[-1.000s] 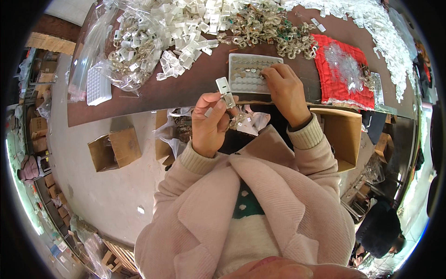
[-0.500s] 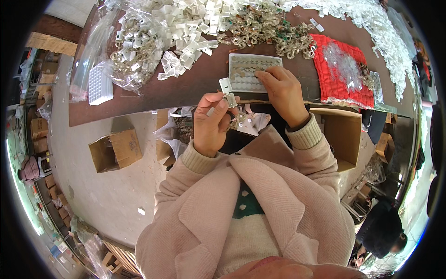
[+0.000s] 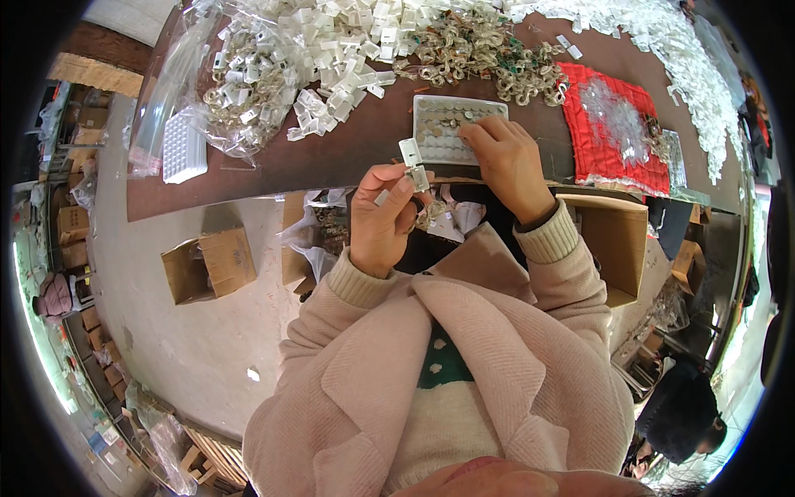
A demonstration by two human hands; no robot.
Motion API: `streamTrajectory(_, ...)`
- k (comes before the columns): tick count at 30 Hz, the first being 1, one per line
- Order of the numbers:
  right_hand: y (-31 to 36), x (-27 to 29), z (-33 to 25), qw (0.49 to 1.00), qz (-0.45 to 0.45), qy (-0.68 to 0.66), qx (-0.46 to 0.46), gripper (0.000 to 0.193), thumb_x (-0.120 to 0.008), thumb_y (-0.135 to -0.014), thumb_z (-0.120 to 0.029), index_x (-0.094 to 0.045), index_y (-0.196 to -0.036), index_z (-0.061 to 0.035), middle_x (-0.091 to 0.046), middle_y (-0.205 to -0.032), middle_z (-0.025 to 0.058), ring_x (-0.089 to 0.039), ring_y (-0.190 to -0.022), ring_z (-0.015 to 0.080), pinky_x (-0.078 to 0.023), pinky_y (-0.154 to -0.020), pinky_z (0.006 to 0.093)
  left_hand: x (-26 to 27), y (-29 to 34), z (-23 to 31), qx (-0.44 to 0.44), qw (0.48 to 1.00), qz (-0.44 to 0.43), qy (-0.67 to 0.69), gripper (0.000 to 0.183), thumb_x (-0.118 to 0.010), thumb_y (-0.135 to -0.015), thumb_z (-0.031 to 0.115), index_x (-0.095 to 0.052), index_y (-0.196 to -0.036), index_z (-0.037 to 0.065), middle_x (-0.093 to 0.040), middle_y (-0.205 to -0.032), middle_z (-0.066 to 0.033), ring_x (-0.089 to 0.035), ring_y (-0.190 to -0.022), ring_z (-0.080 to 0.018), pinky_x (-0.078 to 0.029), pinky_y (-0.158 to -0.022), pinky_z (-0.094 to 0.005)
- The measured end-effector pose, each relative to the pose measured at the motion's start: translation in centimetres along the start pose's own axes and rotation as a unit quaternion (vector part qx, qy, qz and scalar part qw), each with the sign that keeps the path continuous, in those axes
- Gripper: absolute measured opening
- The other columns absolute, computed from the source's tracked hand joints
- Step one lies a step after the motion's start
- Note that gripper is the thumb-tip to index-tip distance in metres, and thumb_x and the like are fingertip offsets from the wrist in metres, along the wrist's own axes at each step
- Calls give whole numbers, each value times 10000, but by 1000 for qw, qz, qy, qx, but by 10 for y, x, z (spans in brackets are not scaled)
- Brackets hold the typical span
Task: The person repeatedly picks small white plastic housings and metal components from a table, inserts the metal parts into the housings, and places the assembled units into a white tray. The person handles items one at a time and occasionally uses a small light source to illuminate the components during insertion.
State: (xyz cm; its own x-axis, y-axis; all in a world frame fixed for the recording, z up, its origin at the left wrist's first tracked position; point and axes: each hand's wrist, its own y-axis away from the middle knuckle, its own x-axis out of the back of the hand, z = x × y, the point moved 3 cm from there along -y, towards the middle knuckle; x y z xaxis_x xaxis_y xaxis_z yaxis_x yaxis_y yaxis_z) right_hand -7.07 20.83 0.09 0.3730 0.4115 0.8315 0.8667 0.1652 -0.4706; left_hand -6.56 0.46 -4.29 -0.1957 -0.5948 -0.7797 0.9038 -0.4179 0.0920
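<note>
One white case [image 3: 411,152] is pinched by the left hand [image 3: 381,224]; the right hand's [image 3: 508,170] grip, over the tray [image 3: 443,154], I can't tell. Brown table [image 3: 265,172]; cardboard box [image 3: 230,262] on floor [image 3: 199,348].

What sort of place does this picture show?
Probably a small-parts assembly workshop. The left hand holds an opened white case, the right hand is at a tray of small round discs, and many white plastic pieces are heaped on the table.
</note>
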Motion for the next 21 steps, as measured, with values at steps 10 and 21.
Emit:
streamTrajectory(10,5,25,-59,976,76,-203,-7,214,-728,-772,1,-702,-979,-46,-661,-923,97,-651,-821,295,-536,-699,375,-6,4,-3,-22,1000,9,0,164,-634,-972,32,-622,-1134,59,-691,-937,-88,-615,-656,-91,-324,-442,-169)
streamTrajectory(21,2,24,-74,978,129,-160,43,327,-677,-717,-2,-713,-1037,-60,-706,-934,67,-673,-807,248,-536,-727,348,-10,9,-1,10,998,54,20,147,-643,-973,53,-620,-1117,39,-690,-937,-70,-634,-690,-85,-358,-460,-159)
